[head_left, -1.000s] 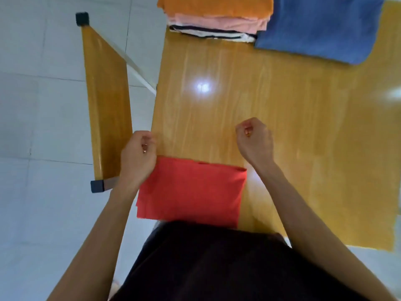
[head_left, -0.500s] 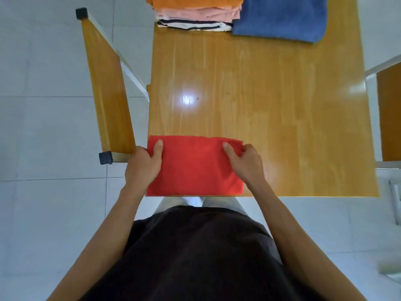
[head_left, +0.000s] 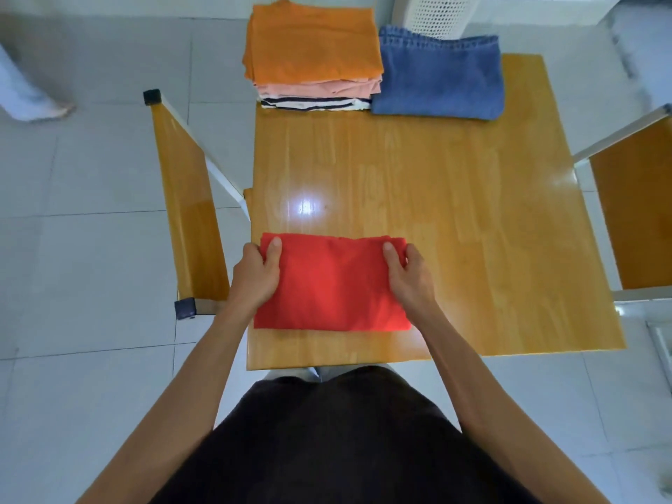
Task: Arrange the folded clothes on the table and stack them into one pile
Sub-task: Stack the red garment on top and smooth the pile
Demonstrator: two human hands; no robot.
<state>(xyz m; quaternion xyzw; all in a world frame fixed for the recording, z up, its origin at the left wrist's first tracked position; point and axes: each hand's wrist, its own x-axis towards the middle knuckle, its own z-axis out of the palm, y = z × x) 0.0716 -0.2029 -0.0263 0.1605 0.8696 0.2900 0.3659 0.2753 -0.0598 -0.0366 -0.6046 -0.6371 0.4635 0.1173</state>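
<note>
A folded red garment [head_left: 332,283] lies flat near the front left corner of the wooden table [head_left: 454,220]. My left hand [head_left: 256,276] grips its left edge with the thumb on top, and my right hand [head_left: 409,276] grips its right edge the same way. At the table's far left stands a pile [head_left: 314,60] with an orange garment on top, a pink one under it and a striped black-and-white one at the bottom. Folded blue jeans [head_left: 440,76] lie right beside that pile.
A wooden chair [head_left: 185,201] stands against the table's left side and another chair [head_left: 632,209] against its right side. A white perforated bin [head_left: 442,12] stands behind the table. Another person's foot [head_left: 32,103] shows at the far left on the tiled floor.
The red garment was hanging over the front edge with both fists raised above it; it now lies folded flat on the table, both hands holding its sides.
</note>
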